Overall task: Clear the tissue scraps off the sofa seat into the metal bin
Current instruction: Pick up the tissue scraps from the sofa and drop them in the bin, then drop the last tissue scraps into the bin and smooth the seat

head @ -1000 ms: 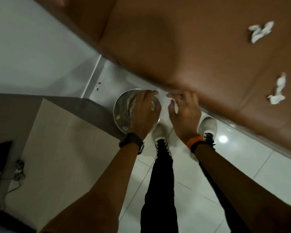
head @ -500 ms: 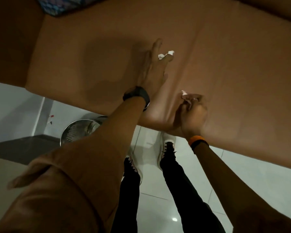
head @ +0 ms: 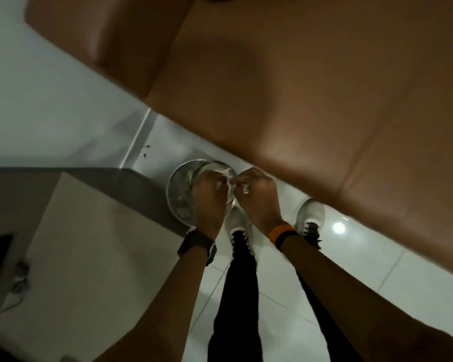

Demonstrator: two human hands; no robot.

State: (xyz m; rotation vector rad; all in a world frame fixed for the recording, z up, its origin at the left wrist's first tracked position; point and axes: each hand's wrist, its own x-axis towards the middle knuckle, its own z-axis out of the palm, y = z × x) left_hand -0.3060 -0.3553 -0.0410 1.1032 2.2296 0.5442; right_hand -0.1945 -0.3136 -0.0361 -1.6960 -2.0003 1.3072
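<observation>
Both hands over metal bin (head: 179, 190): left hand (head: 210, 202) fingers curled, contents unclear; right hand (head: 256, 198) pinching tissue scrap (head: 244, 188).

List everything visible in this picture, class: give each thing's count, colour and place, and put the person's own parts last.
sofa: one, brown, across the top and right.
metal bin: one, silver, on the floor by the sofa's front edge, under the hands.
tissue scraps: white bits, count unclear, at the fingertips over the bin.
floor: white tiles, lower right.
cabinet top: one, pale, lower left.
shoes: two, white.
left hand: black watch at wrist, over the bin.
right hand: orange band at wrist, pinching tissue.
</observation>
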